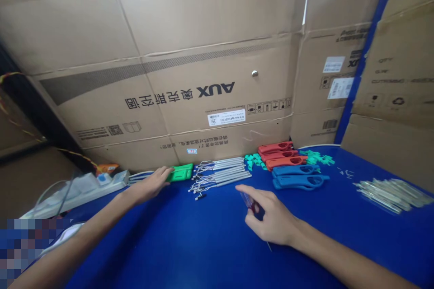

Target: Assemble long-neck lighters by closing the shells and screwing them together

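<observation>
Touching green cases (182, 173) with the left fingers (163, 174), can't tell if gripping; clutching a screwdriver (248, 200) in the right fingers (255, 193), close by metal rods (233, 174).

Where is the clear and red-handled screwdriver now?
In the head view, right of centre, the screwdriver is in the right hand, nearer than the blue plastic casings.

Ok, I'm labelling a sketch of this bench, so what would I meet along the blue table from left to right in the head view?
White power strip → green plastic shell → silver rods with wires → blue plastic shells → pale sticks.
</observation>
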Demonstrator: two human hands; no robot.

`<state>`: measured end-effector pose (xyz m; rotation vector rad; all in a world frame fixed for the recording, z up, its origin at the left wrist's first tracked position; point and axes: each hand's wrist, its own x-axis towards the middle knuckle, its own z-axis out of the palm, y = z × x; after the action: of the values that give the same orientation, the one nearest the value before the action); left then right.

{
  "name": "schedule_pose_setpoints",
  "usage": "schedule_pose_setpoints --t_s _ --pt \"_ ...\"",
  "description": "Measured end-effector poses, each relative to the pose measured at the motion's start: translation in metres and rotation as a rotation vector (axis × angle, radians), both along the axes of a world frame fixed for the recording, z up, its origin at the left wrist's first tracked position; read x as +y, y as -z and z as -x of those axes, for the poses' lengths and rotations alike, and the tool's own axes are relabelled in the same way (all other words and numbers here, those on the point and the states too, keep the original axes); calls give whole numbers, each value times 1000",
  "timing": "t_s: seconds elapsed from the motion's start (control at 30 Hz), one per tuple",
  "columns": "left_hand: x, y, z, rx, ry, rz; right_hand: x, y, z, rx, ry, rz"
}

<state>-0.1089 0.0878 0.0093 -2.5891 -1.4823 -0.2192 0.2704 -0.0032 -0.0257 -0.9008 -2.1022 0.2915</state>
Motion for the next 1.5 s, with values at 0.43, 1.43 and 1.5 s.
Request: schedule_pose_setpoints --t_s 0.43,1.43,1.5 --pt "36 2 9 199 -186 188 1 5 0 0 -37 53" --pt "68 -11 -6 357 -213 164 2 9 -2 -2 -107 52" --pt "66 -11 -8 347 -199 133 2 10 -1 -4 -106 56"
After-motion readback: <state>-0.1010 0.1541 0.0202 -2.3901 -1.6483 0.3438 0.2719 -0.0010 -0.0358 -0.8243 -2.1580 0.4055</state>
